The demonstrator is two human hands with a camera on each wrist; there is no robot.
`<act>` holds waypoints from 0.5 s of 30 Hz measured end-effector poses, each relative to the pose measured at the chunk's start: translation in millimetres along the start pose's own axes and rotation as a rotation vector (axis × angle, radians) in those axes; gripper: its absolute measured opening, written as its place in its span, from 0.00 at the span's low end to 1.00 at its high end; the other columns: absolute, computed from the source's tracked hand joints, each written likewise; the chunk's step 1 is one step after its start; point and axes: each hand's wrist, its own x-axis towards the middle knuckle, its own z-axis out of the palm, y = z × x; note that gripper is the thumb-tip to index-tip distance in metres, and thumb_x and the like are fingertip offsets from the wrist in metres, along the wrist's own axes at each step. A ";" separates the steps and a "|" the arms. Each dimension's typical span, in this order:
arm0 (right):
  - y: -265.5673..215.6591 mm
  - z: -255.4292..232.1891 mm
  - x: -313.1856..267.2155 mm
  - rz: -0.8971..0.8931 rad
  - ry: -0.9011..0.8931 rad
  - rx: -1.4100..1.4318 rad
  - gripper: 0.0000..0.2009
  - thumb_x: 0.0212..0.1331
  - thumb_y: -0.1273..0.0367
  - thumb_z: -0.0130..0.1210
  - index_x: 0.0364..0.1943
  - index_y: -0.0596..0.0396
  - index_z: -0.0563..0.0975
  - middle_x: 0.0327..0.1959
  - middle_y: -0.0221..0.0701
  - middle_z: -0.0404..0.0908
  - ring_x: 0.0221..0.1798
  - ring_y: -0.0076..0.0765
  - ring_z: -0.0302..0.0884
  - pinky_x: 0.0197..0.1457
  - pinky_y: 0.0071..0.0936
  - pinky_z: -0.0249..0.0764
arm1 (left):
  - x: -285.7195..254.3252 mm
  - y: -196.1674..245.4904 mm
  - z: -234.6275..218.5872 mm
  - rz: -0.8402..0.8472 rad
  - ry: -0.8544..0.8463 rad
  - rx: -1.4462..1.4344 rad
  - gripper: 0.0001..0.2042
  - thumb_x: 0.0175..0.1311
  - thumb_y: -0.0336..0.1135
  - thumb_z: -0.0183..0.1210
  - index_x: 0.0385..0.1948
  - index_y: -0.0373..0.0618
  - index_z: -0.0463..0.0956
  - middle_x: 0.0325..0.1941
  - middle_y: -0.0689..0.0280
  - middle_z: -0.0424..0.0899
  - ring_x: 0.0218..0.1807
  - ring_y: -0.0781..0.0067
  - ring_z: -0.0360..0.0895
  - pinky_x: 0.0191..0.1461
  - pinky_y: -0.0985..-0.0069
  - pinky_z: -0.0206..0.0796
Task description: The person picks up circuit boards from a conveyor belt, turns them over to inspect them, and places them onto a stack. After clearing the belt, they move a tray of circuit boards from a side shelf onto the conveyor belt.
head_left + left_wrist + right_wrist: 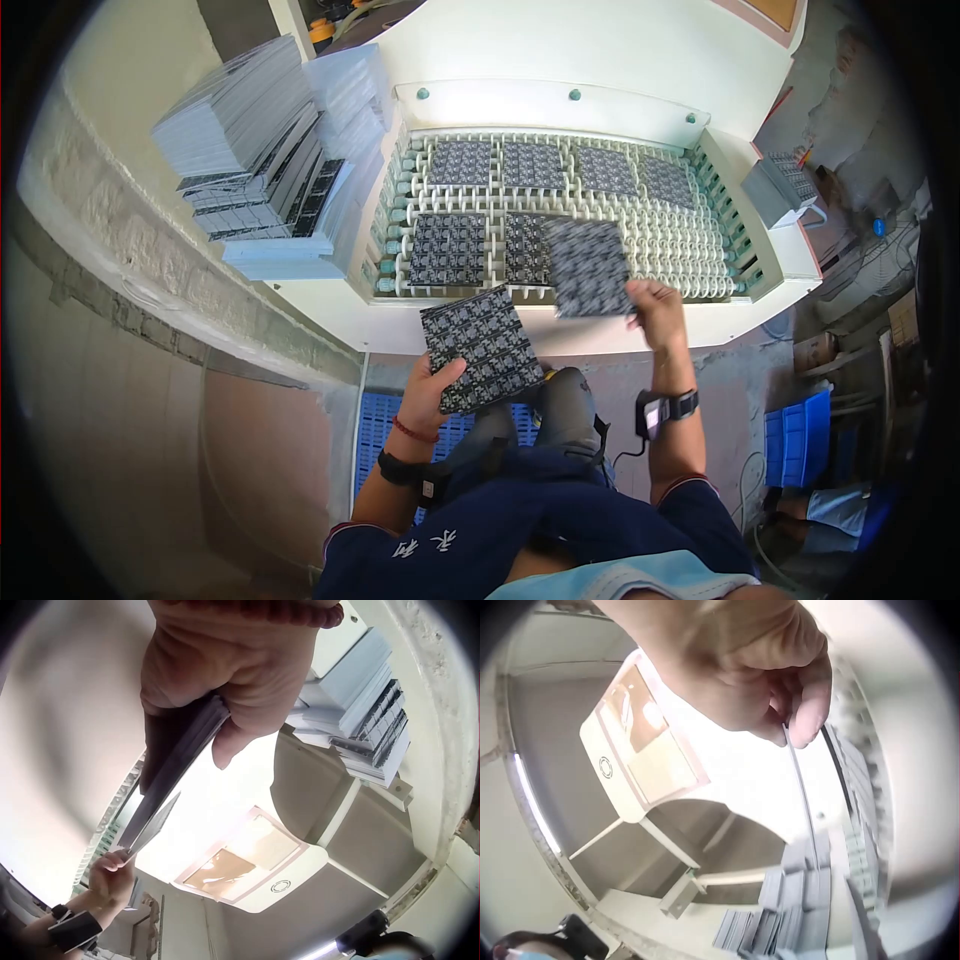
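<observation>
My left hand (pixel 430 388) grips a small stack of dark printed circuit boards (pixel 482 350), thumb over the top face; in the left wrist view the stack (pixel 180 761) appears edge-on in the palm. The right hand (pixel 658 312) pinches one circuit board (pixel 588 268) by its right edge, blurred, over the front of the roller conveyor (pixel 680 245). Seen from the right wrist, that board is a thin edge (pixel 804 791) between thumb and fingers. Below it, partly hidden, a board (pixel 525 250) lies on the rollers, left of which sits another board (pixel 448 250).
Several boards (pixel 533 165) form a back row on the rollers. Tall stacks of boards and pale sheets (pixel 250 130) stand on the machine's left side. The white machine front edge (pixel 600 335) runs before the person. A blue crate (pixel 797 440) stands at right.
</observation>
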 end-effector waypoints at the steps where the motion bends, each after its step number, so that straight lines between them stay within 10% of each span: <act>1: -5.7 -15.3 13.8 -0.037 0.070 -0.055 0.07 0.52 0.70 0.56 0.29 0.61 0.77 0.18 0.27 0.74 0.14 0.19 0.67 0.14 0.15 0.68 | -1.5 -0.4 -1.3 0.000 -0.009 -0.002 0.15 0.57 0.22 0.49 0.47 0.34 0.66 0.45 0.57 0.75 0.43 0.67 0.76 0.45 0.70 0.72; 7: -13.6 -68.0 57.5 -0.291 0.316 -0.868 0.13 0.48 0.64 0.58 0.24 0.64 0.79 0.10 0.31 0.73 0.13 0.22 0.68 0.19 0.24 0.64 | -10.2 -2.4 -5.8 0.004 0.013 -0.074 0.16 0.58 0.24 0.47 0.49 0.33 0.63 0.47 0.54 0.74 0.46 0.63 0.75 0.48 0.68 0.70; 15: -24.8 -165.6 68.2 -0.324 0.467 -0.980 0.14 0.46 0.62 0.58 0.27 0.61 0.79 0.14 0.36 0.75 0.19 0.29 0.73 0.26 0.27 0.68 | -19.1 -1.0 -27.4 0.043 -0.026 -0.101 0.17 0.55 0.23 0.50 0.48 0.31 0.65 0.46 0.53 0.75 0.45 0.62 0.75 0.49 0.68 0.69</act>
